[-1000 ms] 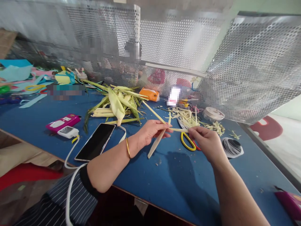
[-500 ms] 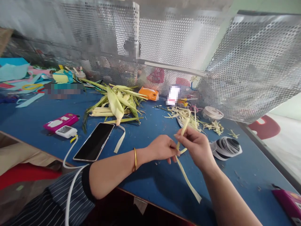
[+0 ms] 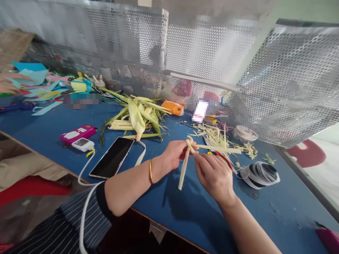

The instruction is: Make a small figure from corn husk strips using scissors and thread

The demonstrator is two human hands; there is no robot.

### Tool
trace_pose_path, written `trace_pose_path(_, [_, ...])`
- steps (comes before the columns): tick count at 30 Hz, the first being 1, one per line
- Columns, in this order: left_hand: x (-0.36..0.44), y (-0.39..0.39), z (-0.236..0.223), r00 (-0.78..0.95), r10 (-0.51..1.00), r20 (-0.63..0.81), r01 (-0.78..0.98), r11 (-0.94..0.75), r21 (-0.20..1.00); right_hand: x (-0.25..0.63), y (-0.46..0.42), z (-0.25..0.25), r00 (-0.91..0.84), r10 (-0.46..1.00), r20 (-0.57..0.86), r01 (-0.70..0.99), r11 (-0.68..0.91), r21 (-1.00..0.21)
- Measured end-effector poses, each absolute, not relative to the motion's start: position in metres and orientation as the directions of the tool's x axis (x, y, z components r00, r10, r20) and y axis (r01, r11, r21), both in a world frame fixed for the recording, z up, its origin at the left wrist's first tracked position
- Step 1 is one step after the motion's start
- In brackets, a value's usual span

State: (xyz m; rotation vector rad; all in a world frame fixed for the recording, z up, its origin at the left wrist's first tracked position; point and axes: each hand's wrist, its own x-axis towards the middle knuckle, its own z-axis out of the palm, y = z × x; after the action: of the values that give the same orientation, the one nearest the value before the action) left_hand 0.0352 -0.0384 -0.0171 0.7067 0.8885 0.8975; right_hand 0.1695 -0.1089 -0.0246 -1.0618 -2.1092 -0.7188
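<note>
My left hand (image 3: 175,153) pinches pale corn husk strips (image 3: 183,173) where they are folded over each other. One end hangs down below the fingers. Another end (image 3: 219,148) sticks out to the right, above my right hand. My right hand (image 3: 215,177) has its thumb and fingers closed on the short folded part of the strips, close to my left fingertips. Just behind my right hand show the red handles of scissors (image 3: 225,159), partly hidden. Shredded husk scraps (image 3: 212,133) lie beyond the hands. A heap of green corn husks (image 3: 137,118) is further left.
On the blue table (image 3: 148,197) lie a phone (image 3: 112,157), a magenta device (image 3: 79,133) with a white cable, an orange packet (image 3: 172,107) and a black-and-white roll (image 3: 259,174). A perforated metal screen (image 3: 206,46) stands behind. Another person's hand (image 3: 12,83) is at far left.
My left hand has lifted and turned, and the strips now cross and fold at its fingertips. My right hand has rolled palm-down. One strip end now points right. Another person's hand has appeared at left.
</note>
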Motion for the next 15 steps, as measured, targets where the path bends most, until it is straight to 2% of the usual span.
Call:
trace_pose_path(7, [0.0359, -0.044, -0.013, 0.412, 0.871, -0.266, -0.296, 0.404, 0.865, 0.1671, -0.1083, -0.0346, -0.263, 0.496, 0.828, 0.902, 0.431, 0.028])
trace_pose_path(15, [0.0337, -0.0437, -0.0115, 0.506, 0.83, -0.233, -0.326, 0.435, 0.839, 0.1682, -0.104, -0.0346, -0.242, 0.569, 0.786, 0.932, 0.363, 0.024])
